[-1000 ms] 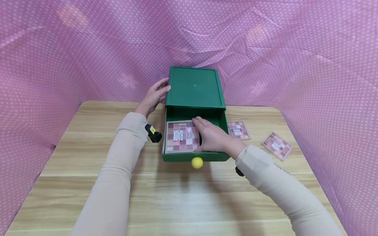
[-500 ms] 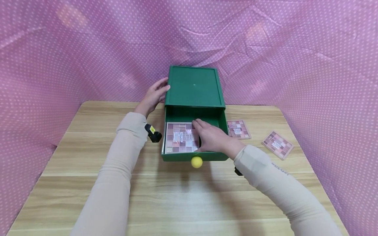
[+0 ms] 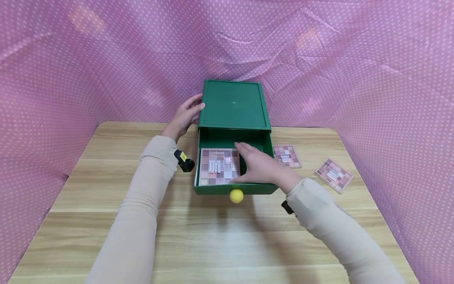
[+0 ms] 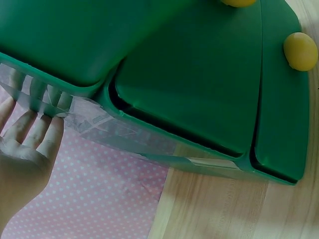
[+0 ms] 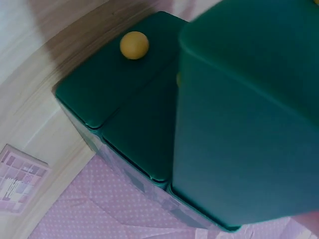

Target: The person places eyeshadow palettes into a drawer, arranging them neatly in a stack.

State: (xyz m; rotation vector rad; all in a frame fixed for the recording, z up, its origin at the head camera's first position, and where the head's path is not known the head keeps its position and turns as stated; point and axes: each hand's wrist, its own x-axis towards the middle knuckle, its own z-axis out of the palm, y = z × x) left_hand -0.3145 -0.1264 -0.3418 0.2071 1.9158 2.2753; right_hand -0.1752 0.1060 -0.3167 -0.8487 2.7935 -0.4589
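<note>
A green drawer cabinet [image 3: 234,104] stands at the back of the table with its top drawer [image 3: 213,190] pulled out, a yellow ball knob [image 3: 236,196] on its front. Inside, on the left, lies an eyeshadow palette [image 3: 217,167] with a clear lid and white lettering. My right hand [image 3: 260,165] is over the drawer's right half, thumb and fingers spread apart at the palette's right edge. My left hand [image 3: 184,116] rests straight fingers against the cabinet's left side; in the left wrist view, the left hand [image 4: 30,154] touches the clear side wall. The right wrist view mostly hides the right hand.
Two more palettes lie on the table right of the cabinet, a nearer-in palette [image 3: 287,156] and a farther-right palette [image 3: 333,175]. Below the pulled drawer sit closed lower drawers [image 4: 189,74] with yellow knobs [image 4: 300,51]. Pink dotted cloth [image 3: 142,59] surrounds the table.
The palette has settled slightly lower and toward the front in the drawer. My right hand has shifted slightly right, its fingers easing off the palette. My left hand stays put.
</note>
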